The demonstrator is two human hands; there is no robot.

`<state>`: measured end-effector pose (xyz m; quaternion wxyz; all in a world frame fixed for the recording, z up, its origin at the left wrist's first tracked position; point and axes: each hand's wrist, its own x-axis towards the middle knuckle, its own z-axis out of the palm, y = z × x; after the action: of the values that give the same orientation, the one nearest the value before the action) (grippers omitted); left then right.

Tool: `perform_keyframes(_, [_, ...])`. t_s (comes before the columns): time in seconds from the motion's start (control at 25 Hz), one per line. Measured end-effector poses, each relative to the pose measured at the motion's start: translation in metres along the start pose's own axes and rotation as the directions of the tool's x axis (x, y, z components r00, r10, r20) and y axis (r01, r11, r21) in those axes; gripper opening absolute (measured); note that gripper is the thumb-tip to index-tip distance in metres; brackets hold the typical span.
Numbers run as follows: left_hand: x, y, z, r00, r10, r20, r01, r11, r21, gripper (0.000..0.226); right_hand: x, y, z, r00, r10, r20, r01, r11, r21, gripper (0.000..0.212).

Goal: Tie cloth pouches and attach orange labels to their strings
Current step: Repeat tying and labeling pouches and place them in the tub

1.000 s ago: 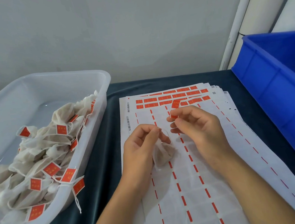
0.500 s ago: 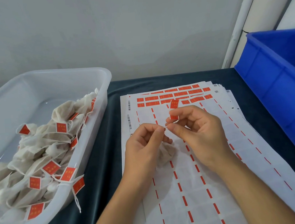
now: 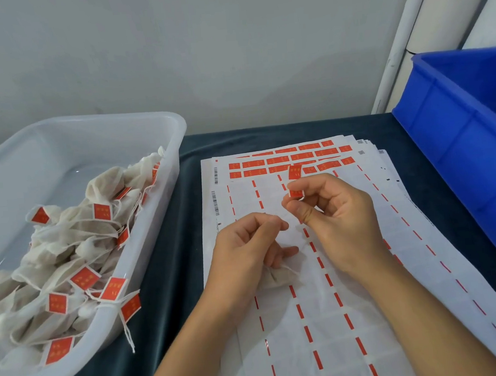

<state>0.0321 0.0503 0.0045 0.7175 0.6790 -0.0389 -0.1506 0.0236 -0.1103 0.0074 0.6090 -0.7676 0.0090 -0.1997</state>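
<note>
Over the sheets (image 3: pixel 336 315), the left hand (image 3: pixel 243 254) grips a pouch (image 3: pixel 275 278) with curled fingers; the right hand (image 3: pixel 333 213) pinches a label (image 3: pixel 295 183).

Cloth pouch (image 3: pixel 274 278), glossy plastic tub (image 3: pixel 176 140)

Over the label sheets, the person's right hand (image 3: pixel 333 219) has drawn up and away from the left hand (image 3: pixel 246 248), opening a gap where half a second ago the fingertips of both met. The orange label (image 3: pixel 295 183) (pinched between the right thumb and forefinger) has gone up with it. The cloth pouch (image 3: pixel 278 276) now hangs lower under the left hand's curled fingers, nearer the wrist than a second ago, more of it showing below the hand.
</note>
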Motion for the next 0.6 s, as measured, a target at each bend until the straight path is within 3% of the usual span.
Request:
perform_keyframes(0.28, [0.0006, 0.0006, -0.0026, 1.0, -0.001, -0.013, 0.0, 0.997, -0.074, 0.028, 0.0049, 0.0047, -0.0032, 0.996, 0.018, -0.09, -0.02, 1.0, -0.013, 0.018])
perform_keyframes(0.48, [0.0008, -0.0001, -0.0016, 0.998, 0.003, -0.067, -0.007, 0.998, -0.061, 0.022, 0.0046, 0.0089, -0.0068, 0.978, 0.067, -0.199, -0.04, 0.99, 0.139, 0.005])
perform_keyframes(0.6, [0.0006, -0.0005, -0.001, 0.996, 0.013, -0.086, -0.02, 0.997, -0.076, 0.02, 0.0049, 0.0091, -0.007, 0.984, 0.067, -0.165, -0.043, 0.989, 0.145, 0.012])
